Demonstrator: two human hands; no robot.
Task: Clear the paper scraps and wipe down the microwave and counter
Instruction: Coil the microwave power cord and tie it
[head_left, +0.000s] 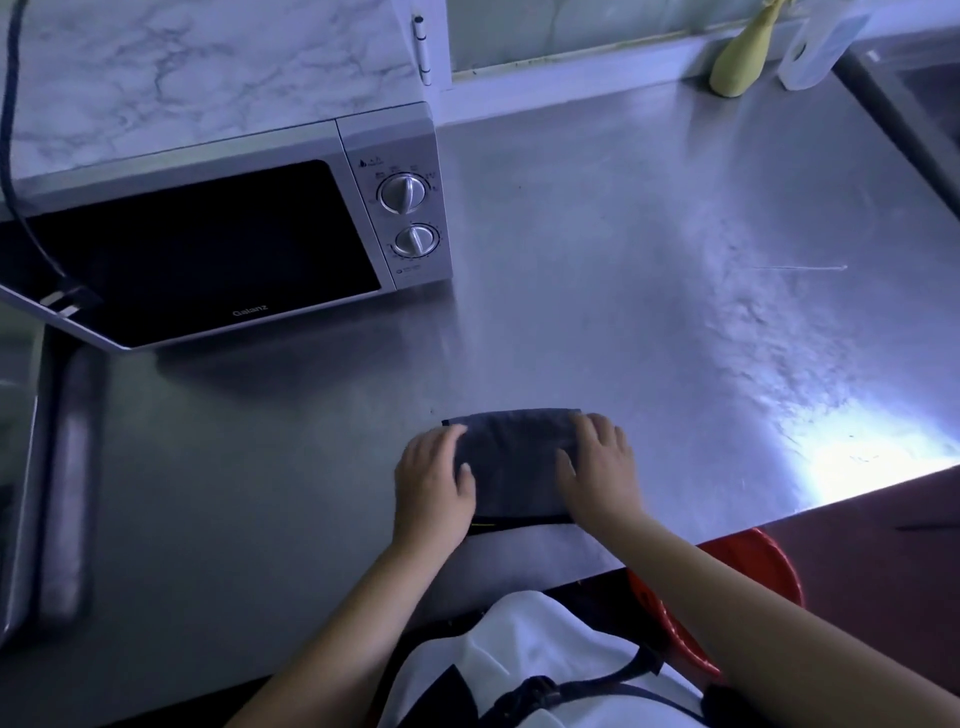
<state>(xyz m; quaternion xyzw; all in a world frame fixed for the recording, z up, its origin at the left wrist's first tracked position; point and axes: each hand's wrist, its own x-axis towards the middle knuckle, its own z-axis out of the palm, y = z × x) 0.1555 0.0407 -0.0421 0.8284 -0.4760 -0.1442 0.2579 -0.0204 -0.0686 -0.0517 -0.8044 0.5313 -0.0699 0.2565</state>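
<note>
Your fingers (447, 441) lie flat and slightly spread on the cloth (514, 462), left hand (434, 483) and right hand (602, 473) pressing its two ends. It rests on the steel counter (623, 260) near the front edge, well apart from the microwave (218, 234) by the marble wall (208, 67).

At the rear wall we see a yellow-green, pear-shaped object (740, 57), possibly a bottle, standing upright beside a translucent plastic container (815, 49). A white hinge (423, 49) marks the window frame's edge. A black cable (15, 171) descends at far left to a plug (70, 301). Below the near edge, a red-orange basin (753, 566) rests partly hidden.
</note>
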